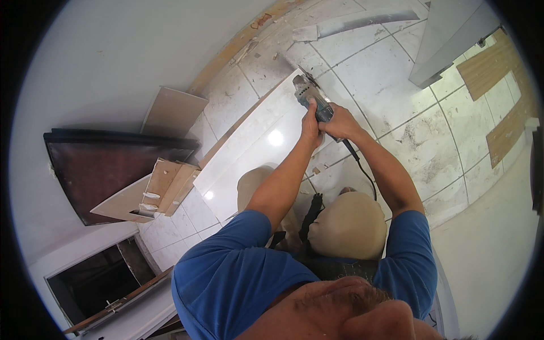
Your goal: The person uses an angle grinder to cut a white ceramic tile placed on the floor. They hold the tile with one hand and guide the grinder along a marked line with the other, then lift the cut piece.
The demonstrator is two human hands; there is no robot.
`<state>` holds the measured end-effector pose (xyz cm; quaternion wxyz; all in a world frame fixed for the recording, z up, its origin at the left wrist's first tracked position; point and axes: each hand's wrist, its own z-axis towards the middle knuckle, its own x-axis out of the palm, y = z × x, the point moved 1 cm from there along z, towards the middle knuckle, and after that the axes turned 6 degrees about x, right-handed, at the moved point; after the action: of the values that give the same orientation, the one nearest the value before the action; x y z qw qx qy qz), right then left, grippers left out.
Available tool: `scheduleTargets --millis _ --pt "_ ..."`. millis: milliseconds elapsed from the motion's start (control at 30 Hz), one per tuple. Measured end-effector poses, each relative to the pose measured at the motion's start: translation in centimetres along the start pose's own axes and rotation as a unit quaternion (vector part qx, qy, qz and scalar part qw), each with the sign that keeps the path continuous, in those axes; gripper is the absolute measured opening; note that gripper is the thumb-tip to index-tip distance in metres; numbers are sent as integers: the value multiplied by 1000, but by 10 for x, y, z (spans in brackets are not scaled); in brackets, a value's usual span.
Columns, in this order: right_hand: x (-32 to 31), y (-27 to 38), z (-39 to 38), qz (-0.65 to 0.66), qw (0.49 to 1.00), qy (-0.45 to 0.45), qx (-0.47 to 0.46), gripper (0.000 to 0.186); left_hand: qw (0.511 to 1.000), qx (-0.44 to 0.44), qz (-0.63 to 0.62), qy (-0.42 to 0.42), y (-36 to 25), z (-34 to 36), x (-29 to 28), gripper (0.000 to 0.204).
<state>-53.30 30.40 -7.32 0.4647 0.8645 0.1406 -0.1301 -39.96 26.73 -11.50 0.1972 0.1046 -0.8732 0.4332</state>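
The left hand [310, 126] and right hand [342, 122] are wrapped around a grey-green angle grinder [312, 97], its head pointing away. Left of the hands, a glossy white panel [252, 148] slants across the tiled floor [396, 122].

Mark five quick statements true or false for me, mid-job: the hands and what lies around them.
1. The left hand and right hand both hold the teal-and-grey handheld angle grinder. True.
2. The thin black power cord leaves the grinder beside its disc. False: the cord leaves the opposite end, toward the person.
3. The long glossy white panel has its far end by the grinder's head. True.
4. The dark red, black-edged rectangular panel stands at the picture's right. False: that dark red panel is at the left, by the wall.
5. Light-brown wood-grain boards show at the picture's right. True.
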Motion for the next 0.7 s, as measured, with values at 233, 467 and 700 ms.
scheduleTargets --millis 233,467,700 --pt "-1 3 -8 3 1000 -5 -8 63 1000 7 -4 1 2 -3 -1 64" --pt "1 -1 -10 18 999 -15 -32 63 1000 6 6 -4 3 -8 0 59" --pt "1 -3 -11 5 1000 -15 -7 62 1000 17 -1 -7 4 -12 5 59"
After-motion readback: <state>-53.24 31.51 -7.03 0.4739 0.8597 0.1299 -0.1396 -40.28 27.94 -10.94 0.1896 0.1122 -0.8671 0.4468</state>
